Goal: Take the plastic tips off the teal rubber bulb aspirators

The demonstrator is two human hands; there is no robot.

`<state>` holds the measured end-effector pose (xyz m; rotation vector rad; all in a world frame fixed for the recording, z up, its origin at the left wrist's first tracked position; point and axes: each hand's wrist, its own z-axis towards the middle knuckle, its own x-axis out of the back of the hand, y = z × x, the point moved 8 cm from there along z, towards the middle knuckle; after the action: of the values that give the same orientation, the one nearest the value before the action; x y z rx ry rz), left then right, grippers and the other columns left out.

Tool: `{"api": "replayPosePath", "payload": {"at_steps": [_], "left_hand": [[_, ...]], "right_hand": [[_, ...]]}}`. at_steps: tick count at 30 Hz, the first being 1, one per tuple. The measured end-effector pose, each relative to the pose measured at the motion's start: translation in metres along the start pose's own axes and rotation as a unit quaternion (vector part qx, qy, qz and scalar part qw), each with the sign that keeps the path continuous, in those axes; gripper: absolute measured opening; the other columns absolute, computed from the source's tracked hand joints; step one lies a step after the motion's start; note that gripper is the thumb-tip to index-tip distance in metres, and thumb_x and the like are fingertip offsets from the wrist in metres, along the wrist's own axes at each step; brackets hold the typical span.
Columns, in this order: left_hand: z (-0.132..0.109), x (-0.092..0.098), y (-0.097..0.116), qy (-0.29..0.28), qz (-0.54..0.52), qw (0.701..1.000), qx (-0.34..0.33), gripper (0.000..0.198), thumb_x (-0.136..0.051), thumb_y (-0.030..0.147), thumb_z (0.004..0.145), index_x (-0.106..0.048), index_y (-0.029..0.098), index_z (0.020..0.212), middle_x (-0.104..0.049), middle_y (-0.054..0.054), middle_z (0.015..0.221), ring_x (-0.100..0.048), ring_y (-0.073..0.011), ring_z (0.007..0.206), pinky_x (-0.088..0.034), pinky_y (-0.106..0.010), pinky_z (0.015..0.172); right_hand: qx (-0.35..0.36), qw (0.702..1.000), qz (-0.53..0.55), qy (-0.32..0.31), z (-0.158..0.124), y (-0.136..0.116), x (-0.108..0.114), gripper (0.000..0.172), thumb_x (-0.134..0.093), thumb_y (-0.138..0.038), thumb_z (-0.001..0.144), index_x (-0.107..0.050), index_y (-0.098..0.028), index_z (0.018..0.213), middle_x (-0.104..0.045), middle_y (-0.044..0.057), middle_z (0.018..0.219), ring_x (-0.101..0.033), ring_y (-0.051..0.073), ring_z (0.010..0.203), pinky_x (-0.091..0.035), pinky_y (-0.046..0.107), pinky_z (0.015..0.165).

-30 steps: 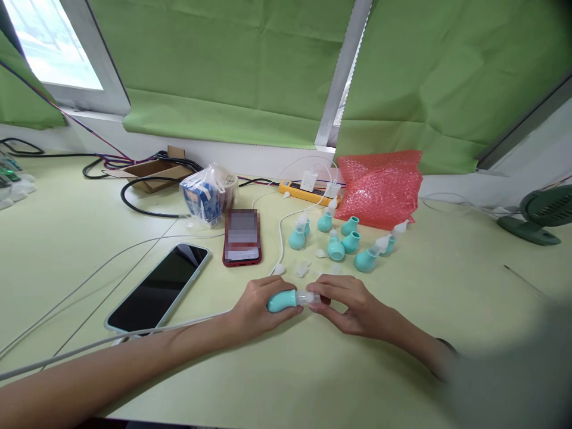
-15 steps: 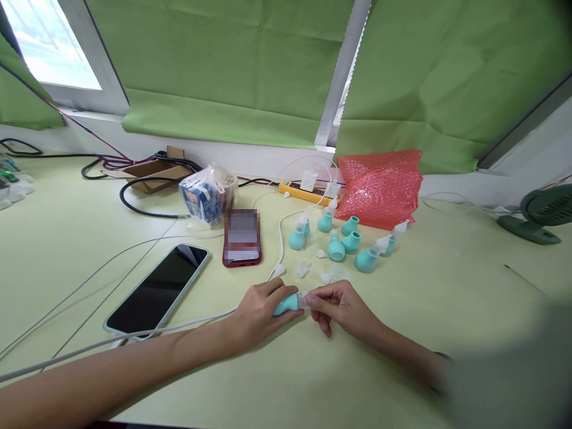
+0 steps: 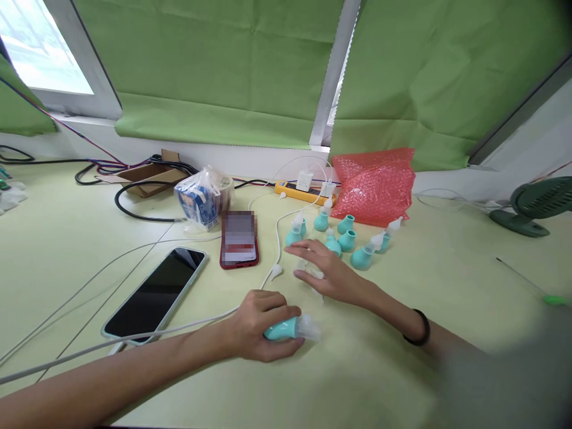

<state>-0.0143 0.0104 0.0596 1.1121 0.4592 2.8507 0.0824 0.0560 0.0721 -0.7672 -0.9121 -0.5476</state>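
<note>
My left hand [image 3: 263,325] is closed around a teal bulb nasal aspirator [image 3: 282,329], which lies on its side with a clear collar [image 3: 307,328] on its end pointing right. Over the small clear and white plastic parts [image 3: 318,275] reaches my right hand [image 3: 328,271], fingers apart and nothing seen in them; its fingers hide some of these parts. Just beyond stand several teal bulbs, some bare like the one [image 3: 347,240] in the middle, others with a clear collar and white tip, such as the tilted aspirator [image 3: 363,257] on the right. A loose white tip [image 3: 276,271] lies by the cable.
Left of my hands lie a black-screened phone [image 3: 156,295] and a red-cased phone [image 3: 239,238]. Behind are a plastic-wrapped package [image 3: 199,202], a cardboard box [image 3: 145,179], a yellow power strip [image 3: 295,192] and a red bubble-wrap bag [image 3: 373,190]. A green fan [image 3: 536,205] stands far right. A white cable crosses under my left arm.
My right hand has let go of the clear collar and moved up and away to the loose parts, its fingers spreading. My left hand, still holding the aspirator, has shifted slightly nearer.
</note>
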Motion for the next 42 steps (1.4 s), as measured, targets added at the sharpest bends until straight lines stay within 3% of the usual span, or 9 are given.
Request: {"api": "replayPosePath", "payload": {"at_steps": [4, 7, 10, 14, 16, 18, 21, 25, 42], "left_hand": [[0.0, 0.001, 0.0, -0.005, 0.005, 1.0, 0.008, 0.02, -0.053, 0.026, 0.072, -0.055, 0.01, 0.083, -0.057, -0.006, 0.059, -0.051, -0.0136, 0.05, -0.039, -0.023, 0.047], [-0.001, 0.005, -0.003, 0.011, 0.013, 0.999, 0.041, 0.021, -0.049, 0.027, 0.075, -0.052, 0.011, 0.09, -0.058, -0.004, 0.06, -0.053, -0.013, 0.052, -0.041, -0.022, 0.051], [-0.002, 0.007, -0.011, 0.003, 0.018, 0.995, 0.102, 0.024, -0.043, 0.029, 0.081, -0.046, 0.013, 0.099, -0.06, -0.003, 0.068, -0.054, -0.0125, 0.057, -0.041, -0.021, 0.055], [-0.005, 0.004, -0.021, -0.019, 0.008, 0.988, 0.156, 0.024, -0.04, 0.034, 0.083, -0.046, 0.015, 0.097, -0.059, -0.001, 0.072, -0.051, -0.0111, 0.057, -0.039, -0.02, 0.056], [-0.006, 0.003, -0.025, -0.023, -0.002, 0.985, 0.17, 0.023, -0.04, 0.035, 0.084, -0.048, 0.015, 0.092, -0.055, 0.0, 0.067, -0.047, -0.0101, 0.054, -0.038, -0.02, 0.055], [-0.007, 0.001, -0.028, -0.027, -0.017, 0.984, 0.177, 0.021, -0.041, 0.034, 0.084, -0.049, 0.015, 0.086, -0.051, 0.002, 0.06, -0.043, -0.0089, 0.05, -0.035, -0.019, 0.051], [-0.008, 0.0, -0.029, -0.025, -0.039, 0.983, 0.179, 0.017, -0.043, 0.031, 0.082, -0.049, 0.014, 0.083, -0.047, 0.003, 0.058, -0.039, -0.0081, 0.047, -0.032, -0.018, 0.048], [-0.008, 0.001, -0.029, -0.004, -0.06, 0.983, 0.174, 0.015, -0.046, 0.029, 0.081, -0.05, 0.014, 0.082, -0.043, 0.003, 0.056, -0.034, -0.0074, 0.046, -0.029, -0.018, 0.046], [-0.005, 0.003, -0.026, 0.026, -0.013, 0.988, 0.152, 0.016, -0.049, 0.028, 0.077, -0.054, 0.013, 0.077, -0.049, 0.001, 0.052, -0.038, -0.0075, 0.042, -0.03, -0.019, 0.043]], "right_hand": [[0.073, 0.979, -0.164, -0.092, 0.014, -0.01, -0.036, 0.033, -0.048, -0.025, 0.081, -0.048, -0.026, 0.114, -0.044, 0.009, 0.121, -0.038, 0.027, 0.107, -0.036, 0.046, 0.082], [0.113, 0.961, -0.225, -0.115, 0.016, -0.017, -0.05, 0.018, -0.042, -0.018, 0.084, -0.058, -0.019, 0.092, -0.056, 0.008, 0.104, -0.041, 0.026, 0.102, -0.034, 0.045, 0.08], [0.149, 0.953, -0.242, -0.105, 0.01, -0.019, -0.051, 0.02, -0.04, -0.014, 0.084, -0.058, -0.015, 0.076, -0.062, 0.007, 0.083, -0.048, 0.022, 0.089, -0.036, 0.041, 0.074], [0.189, 0.971, -0.14, 0.045, -0.006, -0.027, -0.015, 0.014, -0.044, -0.012, 0.082, -0.058, -0.014, 0.08, -0.062, 0.008, 0.08, -0.052, 0.017, 0.074, -0.041, 0.034, 0.064], [0.121, 0.978, -0.009, 0.168, -0.014, -0.021, 0.02, 0.013, -0.051, -0.011, 0.078, -0.057, -0.014, 0.088, -0.062, 0.007, 0.081, -0.054, 0.015, 0.07, -0.044, 0.031, 0.063], [0.01, 0.966, 0.145, 0.216, -0.019, -0.008, 0.042, 0.016, -0.056, -0.011, 0.074, -0.058, -0.017, 0.089, -0.061, 0.004, 0.076, -0.054, 0.012, 0.064, -0.047, 0.028, 0.059], [-0.08, 0.922, 0.352, 0.14, -0.017, -0.005, 0.042, 0.008, -0.06, -0.014, 0.072, -0.06, -0.019, 0.079, -0.062, 0.003, 0.076, -0.057, 0.012, 0.06, -0.05, 0.026, 0.054], [-0.103, 0.89, 0.44, 0.052, -0.015, -0.013, 0.03, 0.009, -0.064, -0.014, 0.068, -0.061, -0.018, 0.075, -0.064, 0.003, 0.074, -0.059, 0.013, 0.058, -0.053, 0.027, 0.053], [-0.071, 0.958, 0.279, -0.005, -0.011, -0.01, 0.025, 0.015, -0.07, -0.023, 0.06, -0.069, -0.018, 0.074, -0.069, 0.004, 0.072, -0.064, 0.018, 0.066, -0.053, 0.028, 0.058]]}}
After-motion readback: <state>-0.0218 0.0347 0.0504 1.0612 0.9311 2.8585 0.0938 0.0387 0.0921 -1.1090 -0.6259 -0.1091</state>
